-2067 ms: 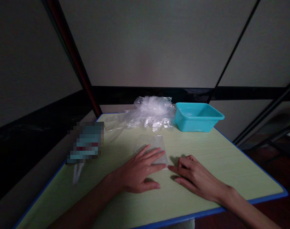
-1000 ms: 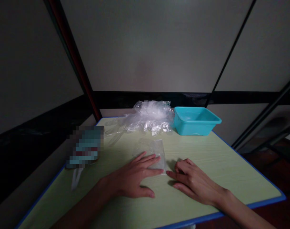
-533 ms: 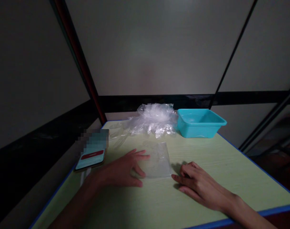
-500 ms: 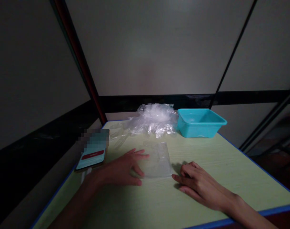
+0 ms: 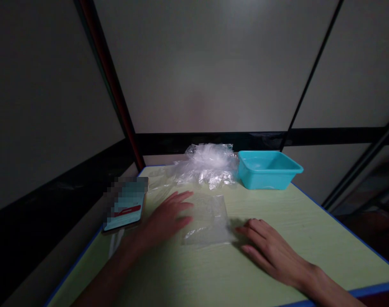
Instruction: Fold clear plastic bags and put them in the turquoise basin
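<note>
A flat clear plastic piece [image 5: 208, 219] lies on the pale green table [image 5: 277, 221] between my hands. My left hand [image 5: 167, 215] hovers or rests at its left edge, fingers stretched out and slightly blurred, holding nothing. To the right of the plastic, my right hand [image 5: 266, 247] lies on the table with its fingers extended toward the plastic's near right corner, holding nothing.
A heap of crumpled clear plastic [image 5: 203, 166] sits at the table's back, with a turquoise tub [image 5: 267, 169] to its right. A phone [image 5: 125, 204] lies at the left edge. Dark frame bars and grey panels surround the table.
My left hand slid left off the plastic piece toward the phone. The right hand's fingers have spread flatter. The camera view shifted slightly.
</note>
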Demonstrator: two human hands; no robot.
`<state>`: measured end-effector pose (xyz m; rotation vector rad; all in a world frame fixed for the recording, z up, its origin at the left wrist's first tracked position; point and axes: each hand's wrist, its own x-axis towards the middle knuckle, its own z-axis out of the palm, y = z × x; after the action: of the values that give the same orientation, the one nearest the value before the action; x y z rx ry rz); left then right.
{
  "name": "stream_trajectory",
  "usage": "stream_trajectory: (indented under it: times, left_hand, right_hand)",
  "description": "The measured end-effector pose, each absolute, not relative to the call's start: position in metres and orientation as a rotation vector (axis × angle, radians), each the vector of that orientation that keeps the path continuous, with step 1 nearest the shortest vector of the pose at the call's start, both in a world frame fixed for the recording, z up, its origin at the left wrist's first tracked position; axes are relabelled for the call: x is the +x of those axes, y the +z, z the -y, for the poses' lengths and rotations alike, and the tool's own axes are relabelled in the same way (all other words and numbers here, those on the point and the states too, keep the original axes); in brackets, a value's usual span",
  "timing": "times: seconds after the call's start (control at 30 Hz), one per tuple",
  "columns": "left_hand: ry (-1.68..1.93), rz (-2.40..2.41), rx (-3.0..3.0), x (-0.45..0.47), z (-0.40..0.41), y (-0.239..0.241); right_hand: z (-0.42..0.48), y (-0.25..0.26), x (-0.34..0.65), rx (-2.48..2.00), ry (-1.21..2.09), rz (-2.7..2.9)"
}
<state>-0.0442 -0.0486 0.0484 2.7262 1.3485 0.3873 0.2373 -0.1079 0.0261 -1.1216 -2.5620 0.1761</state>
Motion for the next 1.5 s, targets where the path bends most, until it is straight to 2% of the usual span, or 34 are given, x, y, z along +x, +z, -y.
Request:
stream_trajectory:
  times: [0.17, 0.3, 0.5, 0.7, 1.1, 1.2, 1.37, 1.5]
  left_hand:
    - [0.521, -1.322, 2.826, -0.011, 0.056, 0.025]
    - [0.481, -1.352, 2.839, 0.0, 0.054, 0.013]
    - [0.347, -1.386, 2.815, -0.005, 0.046, 0.013]
    - [0.185, -1.405, 2.798, -0.006, 0.047, 0.013]
    - [0.18, -1.481, 2.705, -0.023, 0.047, 0.009]
    - [0.346, -1.511, 2.55, -0.032, 0.042, 0.008]
    - [1.092, -1.414, 1.847, -0.038, 0.029, 0.018]
    - [1.151, -1.276, 1.375, -0.032, 0.025, 0.025]
  right_hand:
    - [0.08, 0.036, 0.214, -1.225, 0.119, 2.492]
    - [0.052, 0.03, 0.188, -1.354, 0.06, 2.571]
    - [0.039, 0.005, 0.178, -1.414, 0.042, 2.569]
    - [0.04, 0.002, 0.181, -1.414, 0.009, 2.597]
    - [0.04, 0.003, 0.18, -1.427, 0.096, 2.562]
    - [0.039, 0.002, 0.183, -1.4, 0.206, 2.498]
    - [0.038, 0.024, 0.203, -1.131, 0.436, 2.433]
    - [0.045, 0.053, 0.22, -0.684, 0.516, 2.737]
